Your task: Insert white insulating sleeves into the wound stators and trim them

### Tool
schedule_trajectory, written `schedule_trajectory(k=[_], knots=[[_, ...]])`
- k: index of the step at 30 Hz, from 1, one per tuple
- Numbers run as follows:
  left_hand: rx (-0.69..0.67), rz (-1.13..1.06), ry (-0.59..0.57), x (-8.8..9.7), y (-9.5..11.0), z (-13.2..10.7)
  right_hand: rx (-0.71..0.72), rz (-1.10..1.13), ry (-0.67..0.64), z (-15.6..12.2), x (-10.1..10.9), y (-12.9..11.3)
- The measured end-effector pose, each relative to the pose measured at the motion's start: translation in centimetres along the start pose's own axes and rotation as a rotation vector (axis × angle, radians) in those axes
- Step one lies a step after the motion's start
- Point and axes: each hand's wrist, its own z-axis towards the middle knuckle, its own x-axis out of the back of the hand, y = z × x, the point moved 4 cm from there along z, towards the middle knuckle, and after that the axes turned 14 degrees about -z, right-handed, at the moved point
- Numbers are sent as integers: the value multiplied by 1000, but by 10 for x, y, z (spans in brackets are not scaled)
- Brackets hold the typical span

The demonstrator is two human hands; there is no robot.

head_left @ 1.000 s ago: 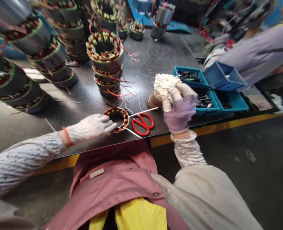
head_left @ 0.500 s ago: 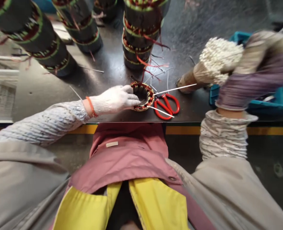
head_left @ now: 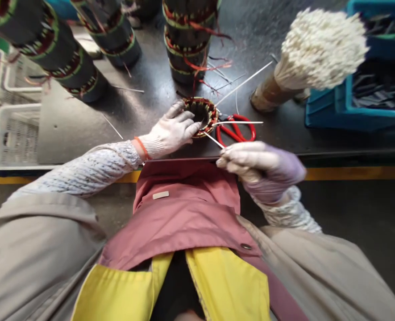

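A wound stator point(head_left: 214, 117) with red-brown windings lies on the dark bench, its round opening facing up. My left hand point(head_left: 172, 131), in a white glove, grips its left side, with fingers over the rim. In front of it my right hand point(head_left: 260, 167), in a white and purple glove, pinches a thin white rod point(head_left: 214, 140) that reaches the stator's near edge. Two more such rods, a long one point(head_left: 244, 83) and a level one point(head_left: 240, 122), stick out from the stator's right side. Red-handled scissors point(head_left: 253, 131) lie just right of the stator, partly behind the rods.
Stacked stators point(head_left: 187, 49) stand behind, with another tall stack point(head_left: 80, 71) to the left. A bundle of white rods point(head_left: 321, 49) stands in a brown holder point(head_left: 267, 96). Blue bins point(head_left: 327, 109) stand at right, white baskets point(head_left: 16, 133) at left.
My right hand has come from the rod bundle to the front of the stator, now with a white rod in its fingers. My left hand stays on the stator; the view has shifted slightly.
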Motion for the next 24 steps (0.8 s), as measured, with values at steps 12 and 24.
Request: schedule_trajectory(k=[12,24], knots=[[137,57,-22,-4,11,12,110,97,37,-67,-51,38],[173,-26,31,-6,9,9,-36,115,98,-55,-71,41]])
